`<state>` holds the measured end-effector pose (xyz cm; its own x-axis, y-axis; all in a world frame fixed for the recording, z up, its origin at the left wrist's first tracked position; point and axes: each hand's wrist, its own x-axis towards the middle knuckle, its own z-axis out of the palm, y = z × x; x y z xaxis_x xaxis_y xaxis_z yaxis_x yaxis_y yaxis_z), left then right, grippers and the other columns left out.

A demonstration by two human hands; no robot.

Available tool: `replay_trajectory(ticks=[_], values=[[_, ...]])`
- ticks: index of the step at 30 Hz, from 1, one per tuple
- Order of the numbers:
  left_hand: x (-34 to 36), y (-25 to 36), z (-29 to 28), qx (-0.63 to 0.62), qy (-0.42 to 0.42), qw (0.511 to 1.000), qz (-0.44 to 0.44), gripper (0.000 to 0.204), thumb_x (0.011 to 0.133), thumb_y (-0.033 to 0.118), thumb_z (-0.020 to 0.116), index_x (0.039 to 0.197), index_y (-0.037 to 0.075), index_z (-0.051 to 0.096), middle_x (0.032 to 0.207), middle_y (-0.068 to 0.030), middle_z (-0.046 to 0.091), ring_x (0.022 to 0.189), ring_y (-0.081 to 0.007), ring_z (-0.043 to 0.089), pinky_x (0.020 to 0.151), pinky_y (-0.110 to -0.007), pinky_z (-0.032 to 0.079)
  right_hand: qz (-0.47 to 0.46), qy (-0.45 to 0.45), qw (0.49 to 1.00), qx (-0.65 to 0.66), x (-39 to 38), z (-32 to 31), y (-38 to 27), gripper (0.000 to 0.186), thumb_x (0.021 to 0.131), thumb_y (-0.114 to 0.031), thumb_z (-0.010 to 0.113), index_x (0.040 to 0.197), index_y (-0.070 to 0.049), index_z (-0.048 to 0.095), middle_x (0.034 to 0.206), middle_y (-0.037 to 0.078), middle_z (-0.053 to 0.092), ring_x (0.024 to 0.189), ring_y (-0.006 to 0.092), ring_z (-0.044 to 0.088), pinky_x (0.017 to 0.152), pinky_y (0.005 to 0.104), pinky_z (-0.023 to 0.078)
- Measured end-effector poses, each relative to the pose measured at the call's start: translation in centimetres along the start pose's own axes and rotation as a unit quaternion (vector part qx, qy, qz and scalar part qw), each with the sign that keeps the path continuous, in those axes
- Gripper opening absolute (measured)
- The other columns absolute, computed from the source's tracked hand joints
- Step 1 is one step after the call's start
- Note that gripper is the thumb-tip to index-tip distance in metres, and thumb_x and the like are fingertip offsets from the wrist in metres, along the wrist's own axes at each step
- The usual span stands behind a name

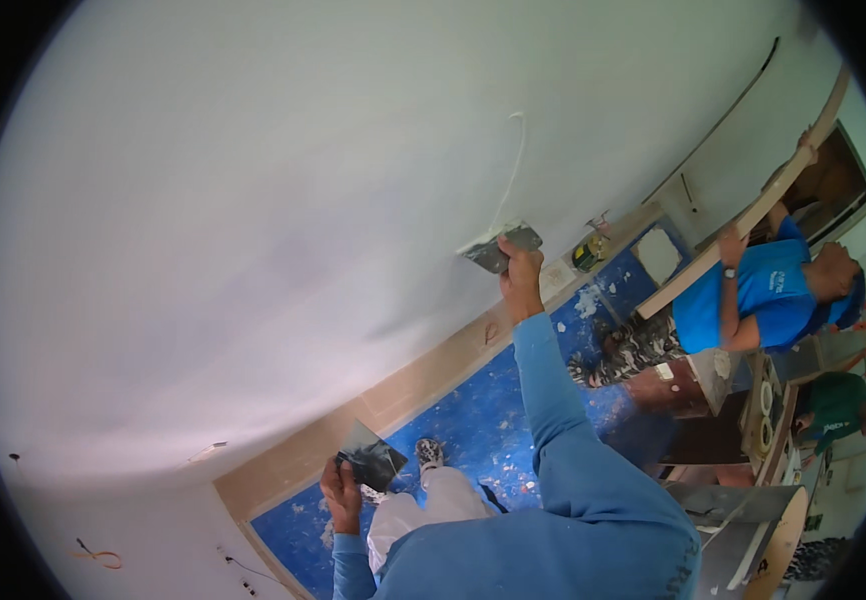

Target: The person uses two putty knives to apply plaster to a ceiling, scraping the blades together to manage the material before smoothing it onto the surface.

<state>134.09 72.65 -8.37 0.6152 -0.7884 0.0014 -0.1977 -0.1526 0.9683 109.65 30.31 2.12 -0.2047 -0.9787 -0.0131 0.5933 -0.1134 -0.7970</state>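
My right hand [521,270] grips a grey metal scraper blade [493,250] pressed against the white wall [283,180], where a thin pale streak of filler [513,160] runs up from the blade. Low at my lower left, my left hand [341,485] holds a wider dark square metal plate [373,455] away from the wall, over the floor.
Blue sheeting with white flecks [483,420] covers the floor. At the right, a person in blue [743,290] holds a long board [763,200]; another person in green [833,410] is behind, near cluttered worktables [773,420]. Wires [103,555] stick out of the wall.
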Motion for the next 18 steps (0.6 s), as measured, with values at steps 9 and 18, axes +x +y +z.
replay_trajectory(ticks=[9, 18], values=[[1.0, 1.3, -1.7, -0.127, -0.016, 0.99, -0.059, 0.023, 0.097, 0.018, 0.051, 0.098, -0.003, 0.061, 0.078, -0.0053, 0.062, 0.07, -0.011, 0.057, 0.059, -0.028, 0.05, -0.093, -0.02, 0.995, -0.035, -0.5, 8.6, -12.2, 0.021, 0.078, 0.01, 0.069, 0.098, 0.008, 0.063, 0.096, 0.011, 0.065, 0.083, 0.0208, 0.065, 0.076, 0.0315, 0.053], [2.2, 5.1, -2.8, -0.201, -0.025, 0.977, -0.071, 0.023, 0.095, 0.02, 0.054, 0.097, 0.0, 0.063, 0.079, -0.0042, 0.063, 0.068, -0.0103, 0.061, 0.055, -0.025, 0.053, -0.162, -0.038, 0.984, -0.056, -0.8, 14.8, -22.3, 0.011, 0.077, 0.008, 0.071, 0.085, 0.006, 0.062, 0.083, 0.011, 0.063, 0.069, 0.0197, 0.063, 0.06, 0.0325, 0.051]])
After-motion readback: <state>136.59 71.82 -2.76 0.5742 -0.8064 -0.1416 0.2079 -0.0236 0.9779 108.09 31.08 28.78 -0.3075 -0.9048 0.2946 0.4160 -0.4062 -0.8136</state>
